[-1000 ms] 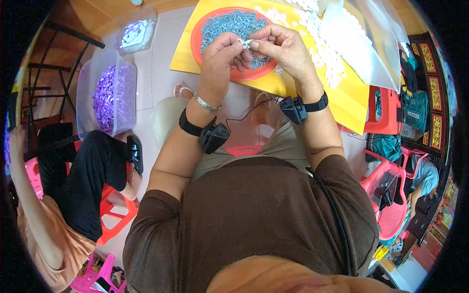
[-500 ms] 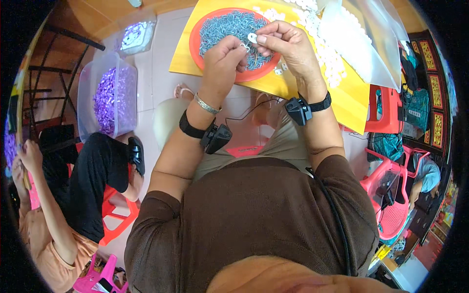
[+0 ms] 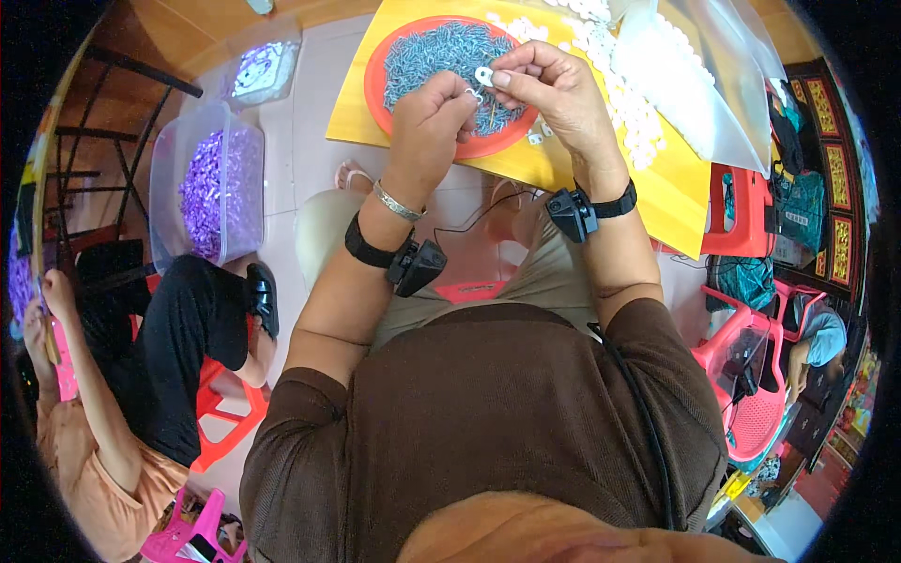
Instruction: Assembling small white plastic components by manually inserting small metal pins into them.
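My left hand (image 3: 435, 124) is closed in a pinch on a small curved metal hook (image 3: 476, 95), its tip showing past the thumb. Between the thumb and forefinger of my right hand (image 3: 547, 86) is a small white plastic piece (image 3: 483, 76) with a hole in it. The piece and the hook are very near each other; whether they touch I cannot tell. Both hands are over a round orange-red tray (image 3: 375, 105) heaped with slim blue-grey metal pieces (image 3: 441, 47), too small to make out singly.
Many white plastic pieces (image 3: 641, 122) lie scattered over the yellow table (image 3: 678, 202), beside a clear plastic bin (image 3: 741, 113). To the left, a clear tub (image 3: 167, 202) holds shiny purple pieces. A co-worker (image 3: 113, 432) sits at the left; a red stool (image 3: 741, 211) stands by the table.
The hook's tip in my left hand has shifted slightly to the right. My right hand has barely moved and still pinches the white piece.
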Demonstrator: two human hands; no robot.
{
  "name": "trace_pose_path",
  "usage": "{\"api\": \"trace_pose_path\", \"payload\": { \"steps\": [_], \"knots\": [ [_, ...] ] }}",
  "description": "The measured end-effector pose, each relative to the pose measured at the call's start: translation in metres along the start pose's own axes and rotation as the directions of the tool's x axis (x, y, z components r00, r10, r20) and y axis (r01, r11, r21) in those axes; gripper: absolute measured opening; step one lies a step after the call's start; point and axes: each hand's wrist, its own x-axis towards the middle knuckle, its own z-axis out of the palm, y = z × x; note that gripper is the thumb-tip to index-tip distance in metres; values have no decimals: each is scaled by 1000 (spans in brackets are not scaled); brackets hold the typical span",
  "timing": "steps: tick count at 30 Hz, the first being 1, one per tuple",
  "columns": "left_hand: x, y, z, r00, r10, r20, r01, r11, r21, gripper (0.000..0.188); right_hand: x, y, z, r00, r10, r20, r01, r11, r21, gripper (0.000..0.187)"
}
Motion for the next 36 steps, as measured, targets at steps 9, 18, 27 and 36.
{"api": "trace_pose_path", "payload": {
  "steps": [9, 18, 27, 36],
  "knots": [
    [0, -3, 0, 1000, 10, -2, -10, 999, 34, 14, 2, 1, -4, 998, 42, 36, -44, 998, 47, 13],
    [1, -5, -2, 1000, 19, 20, -19, 1000, 20, 14, 2, 3, 0, 986, 144, 89, -157, 975, 157, 12],
    [-1, 0, -2, 1000, -9, -14, 8, 1000, -30, 14, 1, 1, 0, 998, 34, 49, -37, 997, 67, 15],
    [0, 3, -5, 998, 51, -32, -55, 983, -173, 13, -6, -4, 4, 992, -124, 32, 128, 968, -217, 17]
  ]
}}
